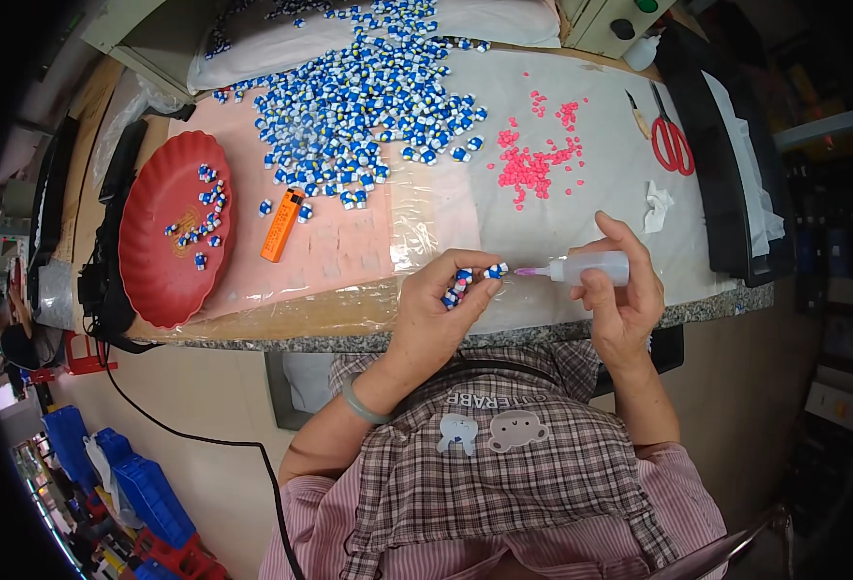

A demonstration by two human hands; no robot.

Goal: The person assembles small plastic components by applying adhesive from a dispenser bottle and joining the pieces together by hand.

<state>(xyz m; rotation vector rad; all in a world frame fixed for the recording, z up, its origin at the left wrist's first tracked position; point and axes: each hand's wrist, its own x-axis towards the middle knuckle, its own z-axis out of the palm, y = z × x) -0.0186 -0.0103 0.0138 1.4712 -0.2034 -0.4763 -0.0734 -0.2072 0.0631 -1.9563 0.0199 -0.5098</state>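
My left hand point(443, 302) is closed around several small blue-and-white figurines point(458, 288), one of them pinched between thumb and forefinger. My right hand point(622, 295) grips a translucent squeeze bottle point(593, 268) lying sideways. Its thin pinkish nozzle point(531, 272) points left, close to the pinched figurine; whether they touch I cannot tell. Beyond my hands a large heap of the same blue-and-white figurines point(349, 106) spreads over the table. To its right lies a scatter of small pink pieces point(535, 166).
A red scalloped dish point(146, 261) on the left holds several figurines. An orange lighter point(281, 227) lies beside it. Red-handled scissors point(673, 145), a small pointed tool point(639, 118) and crumpled tissue point(657, 206) lie on the right, beside a black tray point(731, 246).
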